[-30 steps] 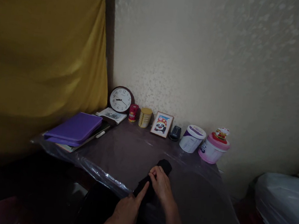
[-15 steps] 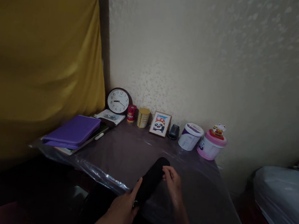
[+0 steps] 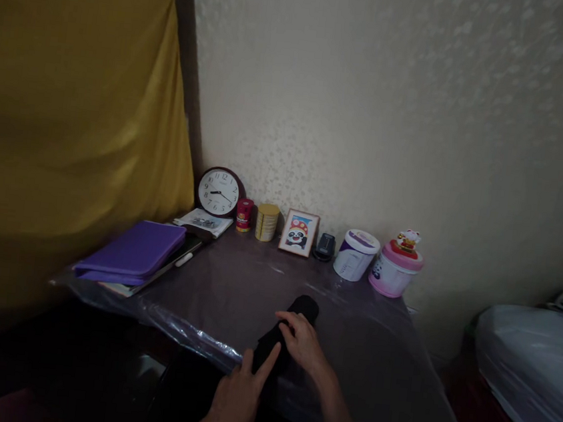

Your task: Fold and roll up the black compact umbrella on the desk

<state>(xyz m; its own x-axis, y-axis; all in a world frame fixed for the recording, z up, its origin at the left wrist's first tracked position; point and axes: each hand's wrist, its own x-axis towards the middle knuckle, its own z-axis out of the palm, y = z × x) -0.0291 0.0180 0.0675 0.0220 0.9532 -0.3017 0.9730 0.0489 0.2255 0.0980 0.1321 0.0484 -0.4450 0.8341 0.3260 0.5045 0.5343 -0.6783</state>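
Note:
A folded black umbrella [image 3: 304, 305] lies slantwise over the near part of the table, its rounded end pointing away from me. My left hand [image 3: 239, 392] grips its near end, with thumb and index finger parted along the dark fabric. Across the middle of the umbrella rests my right hand [image 3: 300, 340], fingers curled over the cloth from the right side. A small edge of fabric sticks out on the left. The underside of the umbrella and some fingertips are hidden.
Along the wall stand a clock [image 3: 218, 192], a red can [image 3: 243, 216], a yellow-lidded tin [image 3: 267, 223], a framed panda picture [image 3: 298, 233], a small black object [image 3: 325, 246], a white tub [image 3: 356, 255] and a pink tub [image 3: 395, 270] with a cat figurine. A purple folder [image 3: 132, 249] lies left.
My right hand has moved left from the umbrella's far right edge onto its middle. My left hand has shifted slightly, its fingers now spread wider. The view has turned a little.

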